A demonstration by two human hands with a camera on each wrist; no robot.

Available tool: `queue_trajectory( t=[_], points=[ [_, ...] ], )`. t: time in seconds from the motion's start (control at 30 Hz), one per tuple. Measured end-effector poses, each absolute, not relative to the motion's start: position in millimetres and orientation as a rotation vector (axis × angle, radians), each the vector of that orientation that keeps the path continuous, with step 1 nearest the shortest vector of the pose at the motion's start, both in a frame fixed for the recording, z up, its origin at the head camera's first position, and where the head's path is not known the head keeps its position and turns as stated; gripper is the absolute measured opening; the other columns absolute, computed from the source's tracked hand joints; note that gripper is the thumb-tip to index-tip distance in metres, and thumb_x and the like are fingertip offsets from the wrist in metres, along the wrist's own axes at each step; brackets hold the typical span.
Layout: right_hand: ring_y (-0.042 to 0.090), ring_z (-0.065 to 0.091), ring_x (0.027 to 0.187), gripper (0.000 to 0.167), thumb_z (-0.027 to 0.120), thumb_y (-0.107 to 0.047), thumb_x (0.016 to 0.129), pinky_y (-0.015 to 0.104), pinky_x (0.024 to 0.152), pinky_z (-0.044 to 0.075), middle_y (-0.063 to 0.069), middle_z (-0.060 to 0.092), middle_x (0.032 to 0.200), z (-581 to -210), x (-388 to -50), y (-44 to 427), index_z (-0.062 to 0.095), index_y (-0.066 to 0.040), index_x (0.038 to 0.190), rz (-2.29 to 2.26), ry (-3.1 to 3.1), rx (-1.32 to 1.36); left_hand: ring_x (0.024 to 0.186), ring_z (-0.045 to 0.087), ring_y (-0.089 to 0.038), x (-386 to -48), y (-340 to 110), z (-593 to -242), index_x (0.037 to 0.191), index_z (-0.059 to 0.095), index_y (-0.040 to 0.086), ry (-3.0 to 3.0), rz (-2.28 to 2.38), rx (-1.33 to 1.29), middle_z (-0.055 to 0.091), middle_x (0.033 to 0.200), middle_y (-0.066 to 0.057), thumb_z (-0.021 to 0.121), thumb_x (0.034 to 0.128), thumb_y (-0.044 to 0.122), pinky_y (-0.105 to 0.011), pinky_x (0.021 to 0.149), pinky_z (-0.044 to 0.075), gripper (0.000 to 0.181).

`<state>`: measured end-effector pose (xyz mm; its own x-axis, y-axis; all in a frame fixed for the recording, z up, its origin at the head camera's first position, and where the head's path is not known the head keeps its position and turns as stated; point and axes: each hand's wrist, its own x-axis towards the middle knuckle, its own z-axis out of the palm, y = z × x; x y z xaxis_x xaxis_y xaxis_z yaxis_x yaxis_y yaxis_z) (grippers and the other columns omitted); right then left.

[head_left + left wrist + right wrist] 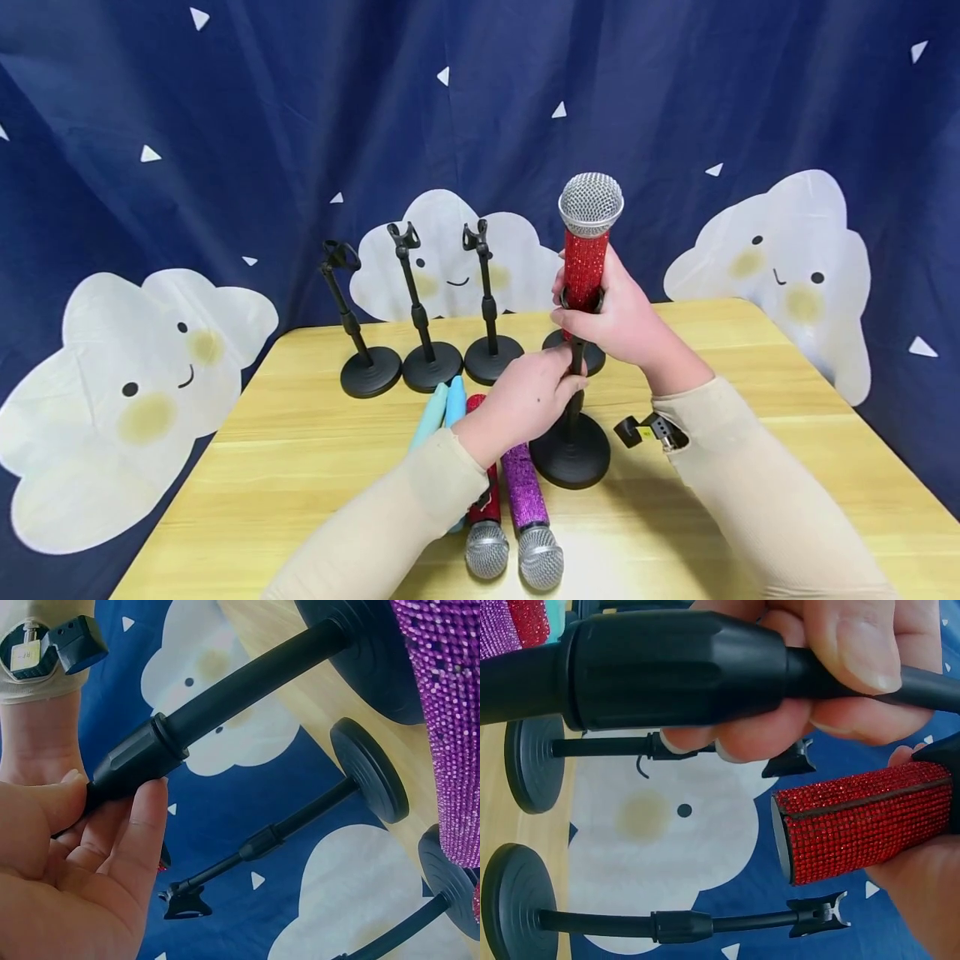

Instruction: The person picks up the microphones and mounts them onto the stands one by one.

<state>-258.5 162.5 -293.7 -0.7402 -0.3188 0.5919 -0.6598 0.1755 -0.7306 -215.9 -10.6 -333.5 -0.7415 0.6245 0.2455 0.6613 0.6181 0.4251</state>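
Observation:
A red glittery microphone (585,262) with a silver mesh head stands upright in the clip of a black stand (572,454). My right hand (618,312) curls round the microphone and clip, thumb in front. Lower down, my left hand (528,396) pinches the stand's thin pole just above its collar. In the left wrist view, the left hand (82,855) has thumb and fingers at the collar (139,757). The right wrist view shows the left fingers (862,652) on the pole and the lower end of the red microphone (866,821) beside it.
Three black stands (371,371) with bare clips stand at the back left; another stand's base (592,354) is behind the hands. A purple microphone (525,492), a second red microphone (487,533) and light blue and green handles (430,417) lie front centre on the wooden table (300,467).

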Motion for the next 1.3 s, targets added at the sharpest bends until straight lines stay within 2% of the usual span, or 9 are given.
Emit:
queue_trajectory(
  t=[0.37, 0.53, 0.67, 0.77, 0.87, 1.07, 1.2, 1.3],
  points=[
    [0.024, 0.067, 0.101, 0.054, 0.077, 0.003, 0.08, 0.032, 0.091, 0.052, 0.009, 0.07, 0.117, -296.7, -256.6, 161.7, 0.055, -0.005, 0.129, 1.594, -2.113, 0.958, 0.073, 0.059, -0.007, -214.7, -12.7, -337.1, 0.102, 0.059, 0.014, -2.643, -0.71, -1.152, 0.059, 0.084, 0.006, 0.062, 0.1027, 0.025, -0.019, 0.061, 0.045, 0.012],
    [0.024, 0.069, 0.1, 0.04, 0.075, 0.003, 0.084, 0.032, 0.093, 0.052, 0.014, 0.071, 0.116, -294.8, -257.1, 159.8, 0.064, -0.003, 0.122, 1.644, -2.098, 0.949, 0.072, 0.058, -0.006, -216.4, -12.0, -334.2, 0.102, 0.058, 0.013, -2.656, -0.679, -1.148, 0.058, 0.084, 0.007, 0.062, 0.1025, 0.025, -0.019, 0.061, 0.045, 0.012],
    [0.024, 0.07, 0.097, 0.033, 0.075, 0.003, 0.085, 0.034, 0.091, 0.053, 0.011, 0.073, 0.112, -295.4, -256.7, 158.3, 0.069, -0.003, 0.116, 1.668, -2.089, 0.944, 0.072, 0.057, -0.006, -216.9, -11.8, -333.6, 0.101, 0.059, 0.014, -2.676, -0.688, -1.135, 0.057, 0.083, 0.008, 0.063, 0.102, 0.025, -0.02, 0.061, 0.045, 0.012],
    [0.024, 0.07, 0.096, 0.033, 0.075, 0.002, 0.085, 0.033, 0.091, 0.053, 0.008, 0.073, 0.111, -295.8, -255.4, 158.7, 0.069, -0.004, 0.117, 1.652, -2.086, 0.953, 0.071, 0.056, -0.007, -216.6, -11.4, -333.5, 0.101, 0.059, 0.014, -2.678, -0.689, -1.134, 0.056, 0.083, 0.008, 0.064, 0.1019, 0.025, -0.02, 0.061, 0.045, 0.012],
    [0.025, 0.069, 0.097, 0.035, 0.073, 0.002, 0.086, 0.032, 0.092, 0.053, 0.011, 0.072, 0.114, -297.2, -255.1, 160.7, 0.065, -0.002, 0.121, 1.63, -2.079, 0.972, 0.07, 0.057, -0.007, -216.6, -10.0, -333.5, 0.101, 0.059, 0.014, -2.677, -0.687, -1.134, 0.057, 0.083, 0.007, 0.064, 0.1018, 0.025, -0.02, 0.06, 0.045, 0.012],
    [0.025, 0.065, 0.109, 0.047, 0.072, 0.001, 0.086, 0.031, 0.101, 0.046, 0.018, 0.066, 0.121, -305.0, -255.9, 167.0, 0.058, 0.0, 0.131, 1.644, -2.136, 0.953, 0.071, 0.057, -0.007, -216.4, -8.2, -334.5, 0.1, 0.056, 0.013, -2.68, -0.638, -1.124, 0.055, 0.082, 0.007, 0.062, 0.1026, 0.026, -0.021, 0.061, 0.045, 0.014],
    [0.024, 0.063, 0.104, 0.042, 0.071, -0.001, 0.086, 0.031, 0.095, 0.047, 0.017, 0.066, 0.109, -308.2, -255.1, 166.5, 0.057, 0.002, 0.125, 1.645, -2.198, 0.923, 0.071, 0.057, -0.007, -215.8, -9.1, -336.1, 0.1, 0.056, 0.012, -2.678, -0.624, -1.128, 0.054, 0.082, 0.007, 0.063, 0.1023, 0.025, -0.02, 0.06, 0.044, 0.015],
    [0.028, 0.06, 0.098, 0.031, 0.069, 0.002, 0.086, 0.032, 0.087, 0.049, 0.012, 0.064, 0.102, -306.5, -257.0, 164.2, 0.059, 0.001, 0.114, 1.635, -2.19, 0.955, 0.07, 0.058, -0.007, -216.1, -9.0, -337.4, 0.102, 0.058, 0.012, -2.673, -0.624, -1.134, 0.055, 0.082, 0.006, 0.063, 0.102, 0.025, -0.02, 0.059, 0.044, 0.014]
  ],
)
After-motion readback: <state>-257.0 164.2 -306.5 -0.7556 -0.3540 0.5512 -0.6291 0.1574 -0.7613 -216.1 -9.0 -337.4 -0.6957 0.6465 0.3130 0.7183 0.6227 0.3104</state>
